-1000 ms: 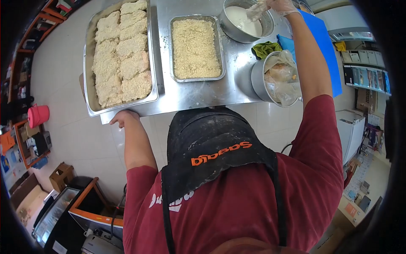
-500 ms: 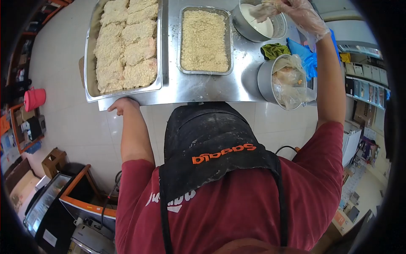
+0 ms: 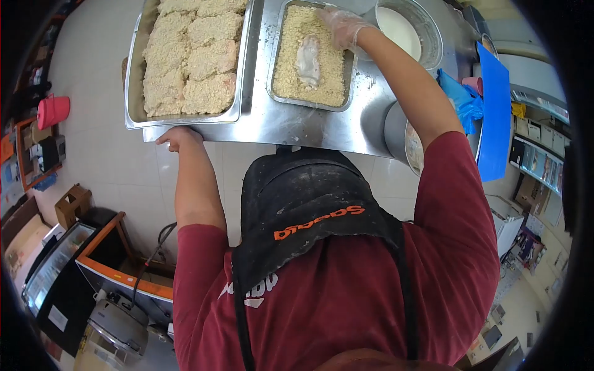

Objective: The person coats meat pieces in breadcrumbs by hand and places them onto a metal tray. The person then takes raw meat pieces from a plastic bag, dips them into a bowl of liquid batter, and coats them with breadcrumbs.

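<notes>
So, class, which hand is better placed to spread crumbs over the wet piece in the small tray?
Probably the right hand: it wears a clear glove and is over the small tray, close to the wet piece. The left hand looks bare and rests at the table edge, near the big tray.

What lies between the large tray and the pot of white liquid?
The head view shows the crumb tray, a pale piece inside, and the right hand.

Two metal trays (image 3: 184,121), one white-coated piece (image 3: 307,62), one pot (image 3: 432,38) of white liquid (image 3: 400,29), one pink bucket (image 3: 53,112).
</notes>
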A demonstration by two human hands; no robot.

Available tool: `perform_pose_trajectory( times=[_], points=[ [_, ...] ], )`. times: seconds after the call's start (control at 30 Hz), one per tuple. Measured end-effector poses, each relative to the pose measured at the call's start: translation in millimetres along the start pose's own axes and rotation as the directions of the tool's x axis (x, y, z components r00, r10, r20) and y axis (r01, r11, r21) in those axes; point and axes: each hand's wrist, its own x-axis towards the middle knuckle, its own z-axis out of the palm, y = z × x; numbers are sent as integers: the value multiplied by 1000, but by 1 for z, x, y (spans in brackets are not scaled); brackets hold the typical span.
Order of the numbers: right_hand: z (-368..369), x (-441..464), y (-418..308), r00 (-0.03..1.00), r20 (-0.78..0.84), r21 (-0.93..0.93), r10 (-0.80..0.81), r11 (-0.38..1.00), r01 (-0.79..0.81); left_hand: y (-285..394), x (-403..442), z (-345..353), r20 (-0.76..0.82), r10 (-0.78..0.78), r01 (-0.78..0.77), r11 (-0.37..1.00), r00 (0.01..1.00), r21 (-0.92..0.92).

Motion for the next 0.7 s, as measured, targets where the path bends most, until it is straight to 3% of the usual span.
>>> perform_pose_trajectory(
  times=[0.1,0.2,0.3,0.4,0.5,0.63,0.7],
  points=[
    [41,10,26,983,-81,-148,-162,978,149,0,-2,-2,-13,37,-36,998,999,48],
    [42,31,27,983,124,-30,-138,989,142,1,-7,-4,-34,62,-58,994,998,96],
    [29,23,18,965,263,195,-26,981,-26,3,-10,-4,-28,66,-62,993,997,102],
    [32,11,13,979,76,358,-190,921,151,5,-10,-5,-19,55,-53,994,998,99],
    [17,-26,-26,981,111,495,-158,865,83,4,-13,-3,-51,59,-53,992,997,116],
    [-5,-45,-56,992,66,482,-106,874,61,4,-10,-4,-61,75,-65,985,995,157],
    [-13,-31,-71,996,-68,268,-65,960,81,5,-11,-4,-65,80,-69,986,995,153]
  ],
)
